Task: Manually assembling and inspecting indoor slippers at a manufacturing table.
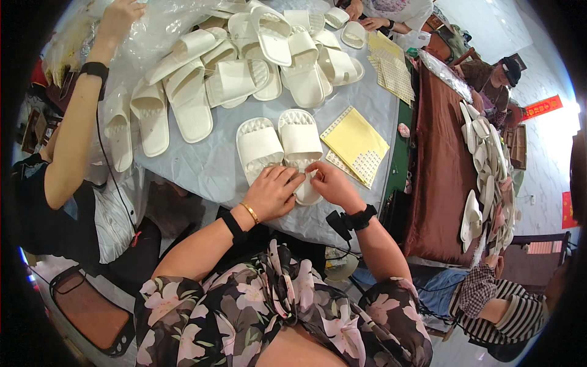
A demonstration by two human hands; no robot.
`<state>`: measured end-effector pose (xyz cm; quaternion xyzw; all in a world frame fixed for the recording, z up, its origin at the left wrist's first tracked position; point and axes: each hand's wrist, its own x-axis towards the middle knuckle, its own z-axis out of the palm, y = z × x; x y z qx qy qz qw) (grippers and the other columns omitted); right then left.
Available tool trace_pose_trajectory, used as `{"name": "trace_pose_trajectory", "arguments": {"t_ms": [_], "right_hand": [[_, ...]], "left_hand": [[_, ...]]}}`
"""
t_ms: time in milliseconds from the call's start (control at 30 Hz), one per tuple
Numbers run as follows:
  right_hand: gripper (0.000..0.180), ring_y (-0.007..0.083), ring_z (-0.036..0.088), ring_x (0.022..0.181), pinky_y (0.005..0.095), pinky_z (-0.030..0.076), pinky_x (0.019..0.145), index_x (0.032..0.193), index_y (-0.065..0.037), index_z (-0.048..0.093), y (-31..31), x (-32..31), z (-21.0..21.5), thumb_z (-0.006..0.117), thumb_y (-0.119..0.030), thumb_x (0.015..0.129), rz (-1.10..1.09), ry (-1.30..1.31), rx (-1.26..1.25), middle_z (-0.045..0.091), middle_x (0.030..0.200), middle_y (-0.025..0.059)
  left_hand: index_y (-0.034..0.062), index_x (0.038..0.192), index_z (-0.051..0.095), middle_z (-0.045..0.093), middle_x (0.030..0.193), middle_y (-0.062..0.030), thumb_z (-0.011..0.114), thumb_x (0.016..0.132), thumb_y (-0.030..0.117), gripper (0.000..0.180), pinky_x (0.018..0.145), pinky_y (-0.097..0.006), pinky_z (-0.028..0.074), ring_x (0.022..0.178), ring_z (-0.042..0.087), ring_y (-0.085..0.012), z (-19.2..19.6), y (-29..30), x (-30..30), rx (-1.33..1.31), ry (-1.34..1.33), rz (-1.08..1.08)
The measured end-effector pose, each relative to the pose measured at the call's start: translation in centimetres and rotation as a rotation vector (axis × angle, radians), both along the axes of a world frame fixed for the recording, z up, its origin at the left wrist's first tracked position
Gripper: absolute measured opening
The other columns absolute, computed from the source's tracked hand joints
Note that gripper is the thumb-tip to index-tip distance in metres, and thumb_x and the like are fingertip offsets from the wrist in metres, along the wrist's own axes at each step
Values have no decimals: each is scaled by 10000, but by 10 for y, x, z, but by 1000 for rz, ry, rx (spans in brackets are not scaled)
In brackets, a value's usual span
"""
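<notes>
Two white slippers lie side by side before me on the table, their wide straps across the middle and bumpy insoles showing: a left slipper [259, 145] and a right slipper [301, 139]. My left hand [272, 191] rests over the near part of the left one, fingers bent and closed toward the right slipper. Over the near end of the right slipper, my right hand [334, 185] has its thumb and fingers pinched together. Whatever is between the fingertips of either hand is too small or hidden. Just right of the pair lie yellow sheets [356, 142] with rows of small dots.
A big pile of white slippers [244, 67] covers the far table. More dotted sheets [391, 67] lie far right. At left, a co-worker's arm [79, 134] reaches over plastic film. Other people sit far and right, beside a brown-covered table [437, 159] with more slippers [486, 165].
</notes>
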<state>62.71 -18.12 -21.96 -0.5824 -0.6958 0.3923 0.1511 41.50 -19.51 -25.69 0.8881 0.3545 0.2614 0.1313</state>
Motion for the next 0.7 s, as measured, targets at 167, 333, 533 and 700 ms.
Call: {"name": "trace_pose_trajectory", "arguments": {"t_ms": [167, 333, 533, 700], "right_hand": [[291, 110, 503, 615, 287, 432, 585, 1133, -34, 621, -1, -2, 5, 604, -59, 843, -121, 83, -5, 545, 675, 30], [339, 156, 563, 657, 312, 468, 619, 1173, -28, 607, -1, 5, -8, 624, -85, 840, -160, 60, -15, 589, 734, 63], [388, 216, 619, 733, 335, 504, 666, 1189, 10, 593, -8, 24, -18, 660, -141, 838, -352, 122, 27, 623, 879, 125], [535, 291, 610, 912, 377, 510, 784, 1236, 15, 538, -30, 20, -33, 730, -228, 801, -275, 36, 132, 585, 1053, 198]], "left_hand": [[140, 1297, 548, 534, 1205, -86, 667, 769, 230, 549, 1017, -435, 389, 1129, 516, -286, -2, -1, 0, 22, 11, 3], [141, 1305, 547, 532, 1218, -84, 666, 775, 237, 552, 1022, -445, 386, 1139, 514, -285, -2, 1, 1, 13, 17, -2], [81, 1198, 616, 579, 1184, -113, 657, 819, 207, 402, 996, -446, 409, 1120, 541, -316, 0, 17, -8, -113, -231, -66], [48, 1000, 678, 614, 1125, -136, 662, 839, 211, 229, 931, -458, 439, 1054, 571, -344, 12, 11, -21, -348, -275, 217]]}}
